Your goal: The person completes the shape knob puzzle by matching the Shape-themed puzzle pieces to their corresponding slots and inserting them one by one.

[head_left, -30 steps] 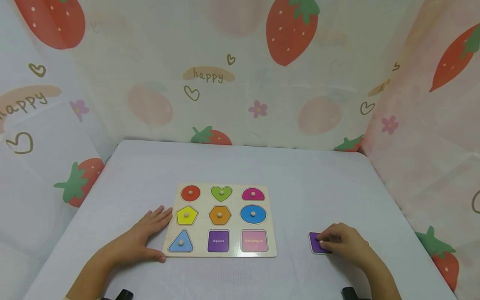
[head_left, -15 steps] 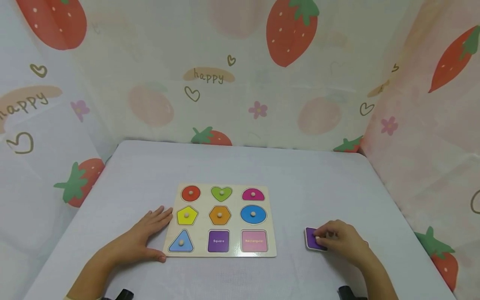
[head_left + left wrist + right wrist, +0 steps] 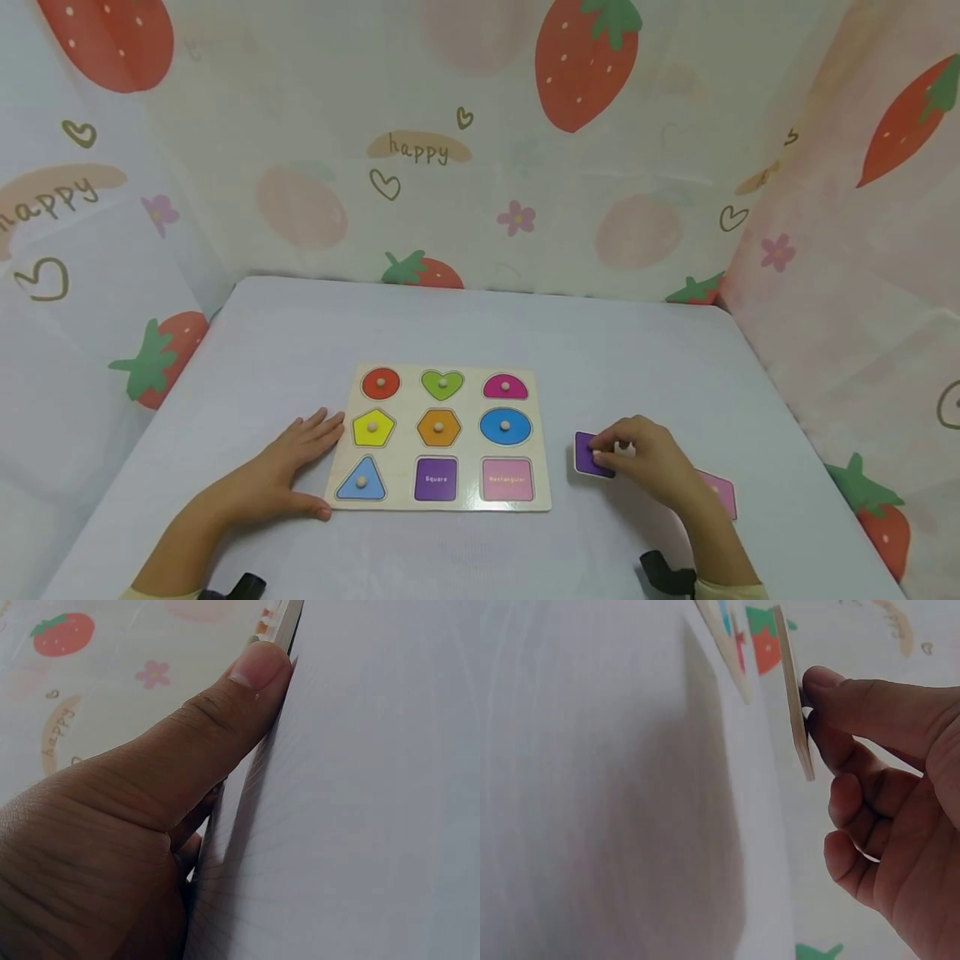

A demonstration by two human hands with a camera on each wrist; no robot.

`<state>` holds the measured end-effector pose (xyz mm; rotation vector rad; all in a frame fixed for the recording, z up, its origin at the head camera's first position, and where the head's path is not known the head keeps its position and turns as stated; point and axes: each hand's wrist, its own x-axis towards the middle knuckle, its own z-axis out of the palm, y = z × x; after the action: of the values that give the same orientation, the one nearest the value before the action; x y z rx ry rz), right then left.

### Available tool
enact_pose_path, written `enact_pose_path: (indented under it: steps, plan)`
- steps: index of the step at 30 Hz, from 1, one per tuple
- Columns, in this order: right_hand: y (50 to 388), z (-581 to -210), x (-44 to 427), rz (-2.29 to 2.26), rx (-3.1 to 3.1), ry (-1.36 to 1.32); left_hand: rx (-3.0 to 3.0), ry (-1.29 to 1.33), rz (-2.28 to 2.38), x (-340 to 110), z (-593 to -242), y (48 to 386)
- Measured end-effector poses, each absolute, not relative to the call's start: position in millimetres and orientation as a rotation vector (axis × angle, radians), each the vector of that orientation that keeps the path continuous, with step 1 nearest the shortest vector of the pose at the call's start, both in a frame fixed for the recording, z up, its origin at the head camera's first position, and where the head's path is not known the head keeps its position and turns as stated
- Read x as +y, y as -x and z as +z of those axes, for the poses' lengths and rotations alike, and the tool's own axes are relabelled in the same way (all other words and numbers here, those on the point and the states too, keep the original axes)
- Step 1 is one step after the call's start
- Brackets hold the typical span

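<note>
A purple square puzzle piece hangs above the table, right of the board. My right hand pinches its small knob between thumb and finger; the right wrist view shows the wooden piece edge-on, apart from the cloth. My left hand lies with spread, straight fingers at the left edge of the wooden shape puzzle board, its thumb touching the near corner. The board's Square recess and Rectangular recess hold no knobbed pieces; the other shapes do.
A pink puzzle piece lies on the table behind my right forearm, partly hidden. White cloth covers the table. Strawberry-print curtains stand at the back and both sides.
My right hand has lifted the purple square piece off the table and carried it left towards the board. The pink piece has come into sight. My left hand stays at the board.
</note>
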<state>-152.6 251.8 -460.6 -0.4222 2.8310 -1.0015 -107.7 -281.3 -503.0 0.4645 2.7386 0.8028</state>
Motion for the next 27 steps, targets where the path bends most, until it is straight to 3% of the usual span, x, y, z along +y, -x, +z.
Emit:
enact_pose_path:
  steps: [10,27]
  plan:
    - [161.9,-454.2,203.7,-1.034,2.8,0.465,2.768,-0.481,0.784,-282.2,-508.7,111.1]
    - [164.3,-442.5,121.1,-0.976,2.723,0.791,2.756,-0.484,0.804,-282.3,-508.3,109.5]
